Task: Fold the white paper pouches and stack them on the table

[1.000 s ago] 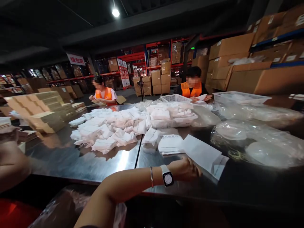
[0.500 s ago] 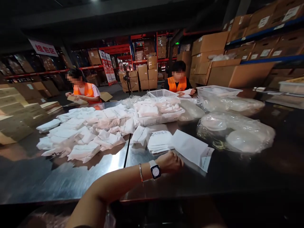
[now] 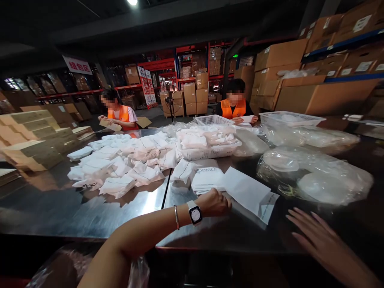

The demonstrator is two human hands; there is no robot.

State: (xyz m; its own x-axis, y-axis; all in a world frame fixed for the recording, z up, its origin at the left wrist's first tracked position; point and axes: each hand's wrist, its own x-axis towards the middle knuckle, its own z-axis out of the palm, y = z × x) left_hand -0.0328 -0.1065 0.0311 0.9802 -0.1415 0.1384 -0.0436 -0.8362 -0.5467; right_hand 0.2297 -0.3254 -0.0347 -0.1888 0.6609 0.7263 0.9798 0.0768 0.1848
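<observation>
My left hand [image 3: 215, 202], with a watch [image 3: 195, 215] and a bracelet at the wrist, is curled closed over the metal table. Its knuckles lie by the left edge of a flat white bag [image 3: 249, 190], and any thing inside the fingers is hidden. Just behind this hand sits a stack of folded white bags [image 3: 207, 182] with printed letters. My right hand [image 3: 319, 238] is low on the right, its fingers stretched out and apart, holding nothing. It is nearest to the printed end of the flat bag and to a clear plastic bag [image 3: 318, 180] of white items.
A heap of filled white pouches [image 3: 120, 160] covers the left of the table. More lie in a white basket [image 3: 207, 152]. Another basket [image 3: 292, 119] stands at the back right. Two people in orange vests work across the table. Cartons [image 3: 33, 136] are piled at left.
My right hand has come into view from the lower right, fingers spread. My left hand stays closed by the flat bag. The whole view has swung a little to the left.
</observation>
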